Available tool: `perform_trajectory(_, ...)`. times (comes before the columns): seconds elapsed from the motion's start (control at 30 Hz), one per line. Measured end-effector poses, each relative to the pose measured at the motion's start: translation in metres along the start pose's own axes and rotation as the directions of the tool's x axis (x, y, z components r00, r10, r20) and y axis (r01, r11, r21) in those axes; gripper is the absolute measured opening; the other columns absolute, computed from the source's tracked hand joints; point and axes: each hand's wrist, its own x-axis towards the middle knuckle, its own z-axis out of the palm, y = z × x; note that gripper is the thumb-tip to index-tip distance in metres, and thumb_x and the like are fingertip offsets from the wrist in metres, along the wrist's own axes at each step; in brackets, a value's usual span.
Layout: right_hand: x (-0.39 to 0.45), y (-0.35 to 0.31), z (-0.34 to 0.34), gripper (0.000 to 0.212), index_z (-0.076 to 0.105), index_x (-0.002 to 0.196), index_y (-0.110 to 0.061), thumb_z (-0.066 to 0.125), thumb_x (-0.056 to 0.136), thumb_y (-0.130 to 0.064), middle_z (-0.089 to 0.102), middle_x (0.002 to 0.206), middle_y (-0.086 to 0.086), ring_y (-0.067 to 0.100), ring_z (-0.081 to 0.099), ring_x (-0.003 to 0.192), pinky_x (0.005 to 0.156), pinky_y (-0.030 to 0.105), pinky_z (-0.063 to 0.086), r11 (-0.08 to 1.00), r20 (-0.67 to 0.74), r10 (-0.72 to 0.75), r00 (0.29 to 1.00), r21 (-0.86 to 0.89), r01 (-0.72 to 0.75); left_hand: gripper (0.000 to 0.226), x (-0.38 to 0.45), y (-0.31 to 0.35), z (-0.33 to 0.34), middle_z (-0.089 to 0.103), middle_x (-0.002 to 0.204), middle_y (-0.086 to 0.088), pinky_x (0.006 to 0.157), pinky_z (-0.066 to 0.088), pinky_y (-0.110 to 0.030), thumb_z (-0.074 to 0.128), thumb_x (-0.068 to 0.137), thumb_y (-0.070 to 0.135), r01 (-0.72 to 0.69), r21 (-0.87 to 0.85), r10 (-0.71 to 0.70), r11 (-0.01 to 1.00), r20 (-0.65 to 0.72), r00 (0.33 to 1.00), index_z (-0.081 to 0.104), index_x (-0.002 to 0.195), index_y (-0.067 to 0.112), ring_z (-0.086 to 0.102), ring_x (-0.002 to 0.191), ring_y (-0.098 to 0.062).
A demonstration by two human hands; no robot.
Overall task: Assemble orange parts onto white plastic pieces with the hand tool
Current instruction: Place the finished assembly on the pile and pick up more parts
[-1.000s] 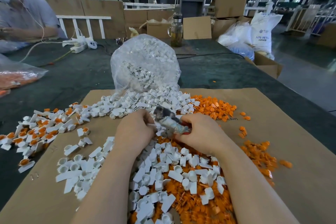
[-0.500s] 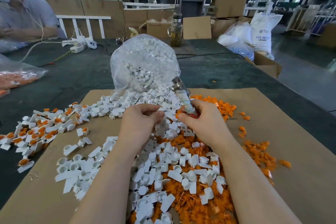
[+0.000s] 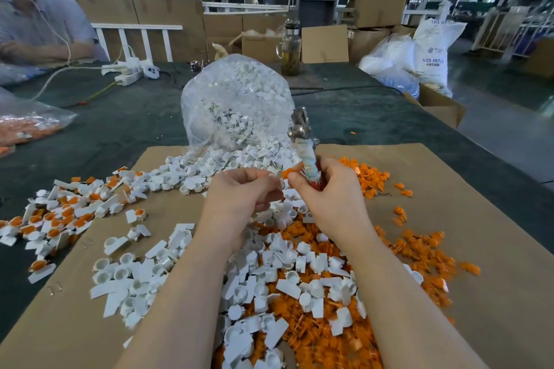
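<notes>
My right hand (image 3: pixel 332 201) grips the hand tool (image 3: pixel 304 147), a taped handle with a metal head pointing up and away. Its thumb and forefinger also pinch a small orange part (image 3: pixel 288 172). Just left of it, my left hand (image 3: pixel 239 193) has its fingers curled, and whatever it pinches at its fingertips is too small to make out. Loose white plastic pieces (image 3: pixel 287 275) and orange parts (image 3: pixel 419 252) lie heaped on the brown cardboard sheet (image 3: pixel 494 249) beneath both hands.
A clear bag of white pieces (image 3: pixel 236 105) stands behind the hands. Assembled white-and-orange pieces (image 3: pixel 60 216) pile at the left. Another bag of orange parts (image 3: pixel 24 126) lies far left, near a seated person (image 3: pixel 39 27). A glass jar (image 3: pixel 290 52) and boxes stand at the back.
The right hand swung the tool from lying low across both hands to upright, and both hands rose and moved away from me. An orange part now shows at the right fingertips.
</notes>
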Motion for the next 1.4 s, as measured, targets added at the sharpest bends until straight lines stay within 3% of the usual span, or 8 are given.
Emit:
perform_trajectory(0.13,-0.0007,0.0003,0.0012,0.016,0.065,0.095,-0.021,0.070,0.087,-0.034,0.065,0.079,-0.011,0.003,0.061,0.073,0.066,0.021,0.050,1.000,-0.050,-0.021,0.999,-0.015,0.021,0.012,-0.0031,0.0025,0.0002,0.076,0.076,-0.012,0.053,0.053,-0.019,0.079,0.079,0.008,0.017,-0.064,-0.015,0.998,0.034,0.999,0.074,0.070,0.014,0.074,0.069,-0.017)
perform_trajectory(0.3,-0.0018,-0.0007,0.0023,0.012,0.061,0.088,-0.025,0.072,0.086,-0.031,0.058,0.069,-0.015,-0.002,0.056,0.068,0.058,0.009,0.039,0.995,-0.088,-0.094,0.992,-0.050,0.090,0.021,-0.0049,0.0033,0.0013,0.076,0.075,-0.013,0.054,0.054,-0.019,0.078,0.079,0.007,-0.029,-0.068,0.033,0.997,0.054,0.998,0.077,0.061,0.018,0.075,0.068,-0.018)
perform_trajectory(0.43,-0.0037,-0.0029,0.0033,0.021,0.053,0.080,-0.036,0.072,0.086,-0.029,0.056,0.067,-0.016,0.000,0.057,0.070,0.056,0.013,0.042,0.989,-0.108,-0.139,0.984,-0.062,0.133,0.017,-0.0049,0.0041,0.0019,0.075,0.073,-0.013,0.055,0.055,-0.020,0.078,0.079,0.003,-0.069,-0.064,0.072,0.996,0.040,0.997,0.075,0.066,0.014,0.075,0.067,-0.020)
perform_trajectory(0.5,-0.0037,-0.0030,0.0043,0.026,0.049,0.076,-0.039,0.072,0.085,-0.029,0.057,0.067,-0.014,0.003,0.057,0.070,0.056,0.019,0.044,0.987,-0.107,-0.143,0.984,-0.086,0.134,0.011,-0.0050,0.0036,0.0021,0.075,0.071,-0.012,0.057,0.056,-0.020,0.079,0.079,0.003,-0.102,-0.040,0.104,0.994,0.030,0.994,0.074,0.073,0.011,0.075,0.067,-0.021)
perform_trajectory(0.8,-0.0042,-0.0014,0.0045,0.033,0.046,0.073,-0.040,0.074,0.084,-0.026,0.052,0.063,-0.017,-0.003,0.055,0.070,0.051,0.013,0.036,0.974,-0.115,-0.185,0.976,-0.152,0.167,0.010,-0.0032,-0.0001,0.0046,0.074,0.066,-0.004,0.062,0.057,-0.021,0.084,0.075,0.012,-0.193,0.136,0.197,0.972,-0.013,0.980,0.075,0.074,0.015,0.075,0.068,-0.018)
perform_trajectory(0.97,-0.0034,-0.0013,0.0044,0.023,0.052,0.078,-0.036,0.072,0.086,-0.028,0.056,0.066,-0.016,0.001,0.056,0.068,0.055,0.019,0.039,0.983,-0.103,-0.165,0.981,-0.099,0.155,0.013,-0.0025,-0.0011,0.0062,0.074,0.065,-0.002,0.066,0.057,-0.026,0.084,0.075,0.013,-0.204,0.138,0.212,0.969,-0.043,0.976,0.074,0.071,0.019,0.075,0.068,-0.016)
perform_trajectory(1.17,-0.0011,-0.0019,0.0044,0.017,0.056,0.086,-0.031,0.072,0.087,-0.028,0.056,0.068,-0.020,-0.002,0.057,0.066,0.057,0.015,0.038,0.986,-0.044,-0.135,0.990,-0.101,0.130,0.011,-0.0007,-0.0026,0.0068,0.074,0.065,0.000,0.076,0.060,-0.037,0.083,0.076,0.015,-0.210,0.164,0.225,0.964,-0.083,0.971,0.074,0.072,0.021,0.074,0.068,-0.016)
perform_trajectory(1.4,-0.0011,-0.0030,0.0039,0.012,0.059,0.087,-0.026,0.067,0.087,-0.018,0.056,0.066,-0.015,0.001,0.054,0.065,0.055,0.016,0.037,0.992,0.023,-0.091,0.996,-0.086,0.092,0.013,-0.0016,-0.0029,0.0081,0.073,0.065,0.003,0.071,0.060,-0.033,0.085,0.075,0.024,-0.224,0.206,0.251,0.953,-0.114,0.961,0.073,0.071,0.022,0.073,0.067,-0.015)
